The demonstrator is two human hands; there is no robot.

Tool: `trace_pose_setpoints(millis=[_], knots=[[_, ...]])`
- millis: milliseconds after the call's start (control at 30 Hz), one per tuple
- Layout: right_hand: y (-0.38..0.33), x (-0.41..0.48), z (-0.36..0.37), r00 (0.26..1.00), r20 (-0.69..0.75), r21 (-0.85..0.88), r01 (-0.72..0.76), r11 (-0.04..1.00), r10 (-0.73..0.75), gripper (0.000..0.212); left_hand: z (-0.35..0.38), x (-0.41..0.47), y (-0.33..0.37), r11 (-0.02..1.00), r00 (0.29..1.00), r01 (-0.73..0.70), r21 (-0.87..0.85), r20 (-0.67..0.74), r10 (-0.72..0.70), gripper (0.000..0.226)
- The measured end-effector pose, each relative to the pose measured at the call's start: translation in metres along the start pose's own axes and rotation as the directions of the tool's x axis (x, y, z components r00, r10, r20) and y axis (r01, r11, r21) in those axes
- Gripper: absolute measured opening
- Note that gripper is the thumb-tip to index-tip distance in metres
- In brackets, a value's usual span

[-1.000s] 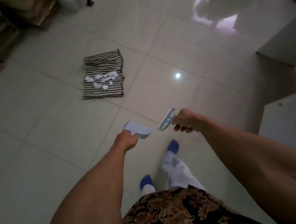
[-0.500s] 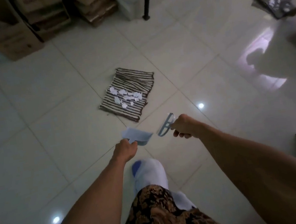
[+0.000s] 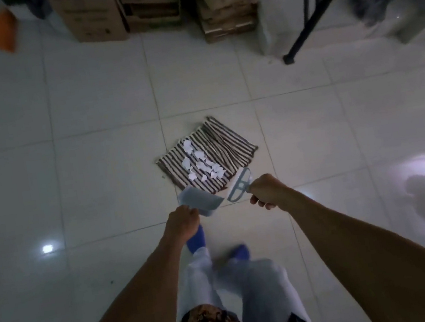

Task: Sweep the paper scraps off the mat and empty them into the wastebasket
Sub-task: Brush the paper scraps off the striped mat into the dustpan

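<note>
Standing over the striped mat (image 3: 206,154) on the tiled floor (image 3: 98,178), the left hand (image 3: 181,224) grips a small dustpan (image 3: 201,200), the right hand (image 3: 265,191) a hand brush (image 3: 240,186); white paper scraps (image 3: 202,163) lie clustered mid-mat; best to crouch, set the pan's lip flat against the near edge, and brush gently toward it; no wastebasket is visible.

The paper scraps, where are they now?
In the head view, the paper scraps lie on the striped mat, just beyond the dustpan.
</note>
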State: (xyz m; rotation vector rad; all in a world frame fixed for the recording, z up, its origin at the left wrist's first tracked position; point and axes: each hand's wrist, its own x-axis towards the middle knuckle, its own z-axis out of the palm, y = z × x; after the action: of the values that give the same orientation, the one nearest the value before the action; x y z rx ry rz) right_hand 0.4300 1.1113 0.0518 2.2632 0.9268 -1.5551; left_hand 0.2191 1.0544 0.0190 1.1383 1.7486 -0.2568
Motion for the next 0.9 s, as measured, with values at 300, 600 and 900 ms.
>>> trace_pose_setpoints(millis=[300, 600, 900], knots=[[-0.052, 0.164, -0.043, 0.972, 0.11, -0.411, 0.236, 0.881, -0.209, 0.017, 0.067, 0.108, 0.039, 0.942, 0.975, 0.182, -0.282, -0.073, -0.21, 0.044], [-0.077, 0.354, 0.004, 0.825, 0.099, -0.627, 0.486, 0.609, -0.556, 0.032, 0.169, 0.266, 0.009, 0.878, 0.929, 0.225, -0.421, -0.178, -0.324, 0.041], [-0.111, 0.506, 0.098, 0.438, 0.143, -0.798, 0.582, 0.158, -0.888, 0.029, 0.264, 0.442, -0.07, 0.886, 0.885, 0.121, -0.449, -0.356, -0.301, 0.032]])
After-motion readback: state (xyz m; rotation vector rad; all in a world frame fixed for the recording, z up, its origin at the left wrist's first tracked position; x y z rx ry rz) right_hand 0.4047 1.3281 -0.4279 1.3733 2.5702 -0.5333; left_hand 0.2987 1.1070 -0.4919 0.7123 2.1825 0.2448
